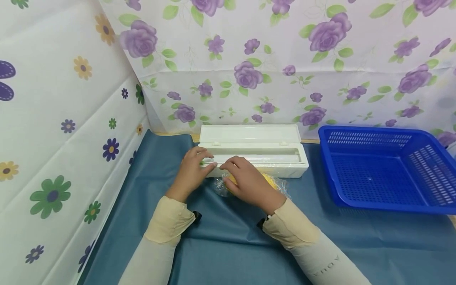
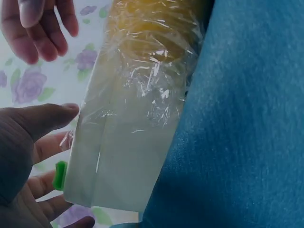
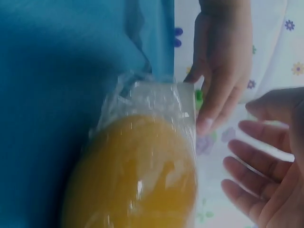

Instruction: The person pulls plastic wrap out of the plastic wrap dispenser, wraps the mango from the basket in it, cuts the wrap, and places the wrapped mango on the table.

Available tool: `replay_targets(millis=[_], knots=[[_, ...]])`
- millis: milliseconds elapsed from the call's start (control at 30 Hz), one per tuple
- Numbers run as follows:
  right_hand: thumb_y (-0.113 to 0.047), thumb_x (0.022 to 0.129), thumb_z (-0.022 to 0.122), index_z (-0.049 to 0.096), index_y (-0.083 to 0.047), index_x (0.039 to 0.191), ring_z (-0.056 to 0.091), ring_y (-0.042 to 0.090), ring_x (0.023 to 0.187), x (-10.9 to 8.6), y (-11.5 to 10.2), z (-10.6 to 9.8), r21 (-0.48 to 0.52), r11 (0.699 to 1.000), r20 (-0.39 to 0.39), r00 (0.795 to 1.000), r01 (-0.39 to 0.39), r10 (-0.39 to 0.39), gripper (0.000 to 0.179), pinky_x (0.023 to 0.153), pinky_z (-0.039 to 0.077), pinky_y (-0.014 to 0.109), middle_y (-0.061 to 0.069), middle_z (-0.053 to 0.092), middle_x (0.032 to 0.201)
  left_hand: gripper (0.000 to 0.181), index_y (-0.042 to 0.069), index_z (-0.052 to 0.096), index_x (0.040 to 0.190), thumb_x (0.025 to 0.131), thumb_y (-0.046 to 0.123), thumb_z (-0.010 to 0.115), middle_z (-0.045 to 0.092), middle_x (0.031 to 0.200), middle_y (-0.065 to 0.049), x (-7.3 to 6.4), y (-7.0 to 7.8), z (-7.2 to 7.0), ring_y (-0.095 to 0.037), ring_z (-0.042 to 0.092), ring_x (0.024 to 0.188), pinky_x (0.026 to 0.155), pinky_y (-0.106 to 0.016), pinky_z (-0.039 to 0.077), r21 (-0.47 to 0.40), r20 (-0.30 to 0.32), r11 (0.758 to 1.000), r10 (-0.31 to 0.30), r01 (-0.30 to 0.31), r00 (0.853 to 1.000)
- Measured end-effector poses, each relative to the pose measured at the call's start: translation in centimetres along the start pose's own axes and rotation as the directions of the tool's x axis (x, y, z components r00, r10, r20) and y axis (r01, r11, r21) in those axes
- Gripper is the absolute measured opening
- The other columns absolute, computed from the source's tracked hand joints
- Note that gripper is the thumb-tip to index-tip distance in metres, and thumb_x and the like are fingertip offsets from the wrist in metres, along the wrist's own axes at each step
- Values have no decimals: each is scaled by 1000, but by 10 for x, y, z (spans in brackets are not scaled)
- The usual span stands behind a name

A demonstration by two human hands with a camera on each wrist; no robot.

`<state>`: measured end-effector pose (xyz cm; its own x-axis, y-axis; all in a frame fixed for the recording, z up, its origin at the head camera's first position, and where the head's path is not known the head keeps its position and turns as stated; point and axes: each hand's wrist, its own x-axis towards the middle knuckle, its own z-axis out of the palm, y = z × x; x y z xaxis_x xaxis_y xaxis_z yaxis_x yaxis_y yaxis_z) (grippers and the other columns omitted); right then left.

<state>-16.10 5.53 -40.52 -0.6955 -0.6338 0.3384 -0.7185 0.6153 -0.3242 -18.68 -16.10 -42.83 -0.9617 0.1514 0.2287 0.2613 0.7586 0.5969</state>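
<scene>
A white cling film dispenser box [image 1: 299, 171] lies along the back of the table, its lid [image 1: 249, 133] raised and a film roll [image 1: 265, 158] inside. My left hand [image 1: 190, 170] is at the box's left end, fingers spread and slightly bent near a green slider [image 2: 60, 175]; a scrap of film shows by its index finger. In front of the box sits a smooth yellow oval thing [image 3: 137, 175] in crinkled clear cling film [image 2: 156, 90]; its exact kind is unclear. Over it hovers my right hand [image 1: 249, 184], fingers loosely bent, with nothing seen between them.
A blue plastic basket [image 1: 384, 206] stands to the right of the box. Blue-green cloth [image 1: 221, 257] with some folds covers the table. Flowered sheets [image 1: 228, 51] hang behind and on the left side, close to the box.
</scene>
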Motion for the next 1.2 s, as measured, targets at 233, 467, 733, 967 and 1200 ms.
replay_targets(millis=[233,467,733,967,1200], knots=[[-18,103,59,63,-8,131,61,25,110,19,-9,15,6,999,25,998,-50,49,30,97,52,39,10,61,121,26,8,74,114,94,24,73,53,145,-17,1,-11,-6,-39,46,139,108,-57,44,-83,43,996,16,-13,999],[-14,105,54,68,-8,127,60,22,95,38,-13,31,-23,998,-6,999,-53,53,27,84,52,34,10,62,112,27,8,74,115,95,26,72,50,151,-10,0,-23,-10,-34,49,137,102,-53,48,-190,110,982,-5,26,994],[-13,107,49,64,-7,131,59,22,95,50,-11,41,8,1000,5,1000,5,-5,30,83,51,34,12,60,112,26,8,75,116,95,24,72,49,154,-5,-1,-32,-13,-31,42,145,109,-55,45,-303,157,948,-50,96,986],[-8,106,47,60,-16,139,51,20,81,55,-3,48,-81,991,-17,994,110,-111,36,76,44,34,10,58,101,26,10,76,115,95,27,72,46,157,-1,2,-40,-11,-28,41,147,110,-51,45,-352,182,931,-32,95,983],[-5,104,50,63,-15,135,47,21,77,57,-4,47,-169,972,-28,985,161,-168,35,74,43,35,11,58,97,20,4,74,112,97,16,70,44,157,-7,3,-39,-14,-32,46,142,106,-49,50,-423,186,902,-2,82,983]])
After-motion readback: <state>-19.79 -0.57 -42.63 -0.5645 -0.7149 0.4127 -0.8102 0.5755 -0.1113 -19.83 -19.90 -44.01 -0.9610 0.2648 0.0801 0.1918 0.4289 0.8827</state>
